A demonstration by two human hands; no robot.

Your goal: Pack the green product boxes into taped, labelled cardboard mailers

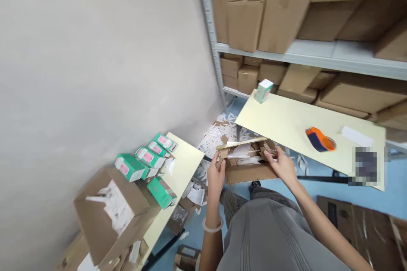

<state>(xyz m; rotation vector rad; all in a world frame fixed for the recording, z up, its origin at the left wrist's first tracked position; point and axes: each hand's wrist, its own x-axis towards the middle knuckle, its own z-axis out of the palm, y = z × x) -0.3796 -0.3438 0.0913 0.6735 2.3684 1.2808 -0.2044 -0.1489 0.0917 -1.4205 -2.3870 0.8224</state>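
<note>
By the near edge of the right-side pale worktop [282, 120], an open oblong cardboard carton [251, 174] holds crumpled white paper [242, 151], its ends gripped by the left hand [216, 175] and right hand [284, 166]; a glossy green box [263, 91] stands at the worktop's far left corner.

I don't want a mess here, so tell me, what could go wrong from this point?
The paper inside the open carton might spill if the left hand or right hand tips it. The upright green box near the right table's corner could get knocked off. Scraps on the floor might be slippery underfoot.
</note>
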